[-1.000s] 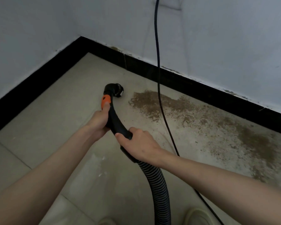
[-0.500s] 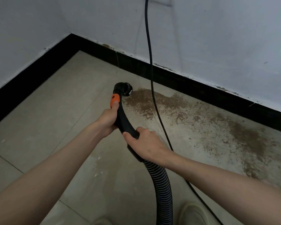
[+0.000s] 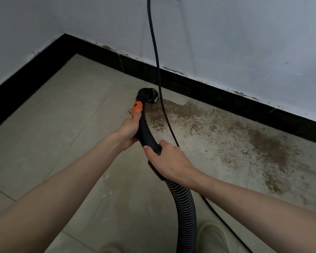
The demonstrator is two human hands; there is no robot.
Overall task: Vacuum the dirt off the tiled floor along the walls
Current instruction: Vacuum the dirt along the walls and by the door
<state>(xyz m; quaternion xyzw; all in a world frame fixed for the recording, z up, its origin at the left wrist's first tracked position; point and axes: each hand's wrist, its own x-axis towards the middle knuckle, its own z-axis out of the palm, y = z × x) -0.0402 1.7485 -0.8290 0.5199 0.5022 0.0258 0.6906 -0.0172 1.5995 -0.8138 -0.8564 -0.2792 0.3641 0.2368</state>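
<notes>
Black vacuum handle [image 3: 146, 132] clasped by your left hand [image 3: 129, 130] and right hand [image 3: 169, 162]; nozzle [image 3: 150, 94] at brown dirt [image 3: 217, 128] edge, tiled floor [image 3: 62, 115].

No legible text, labels, brands, numbers or signs anywhere in view.
</notes>
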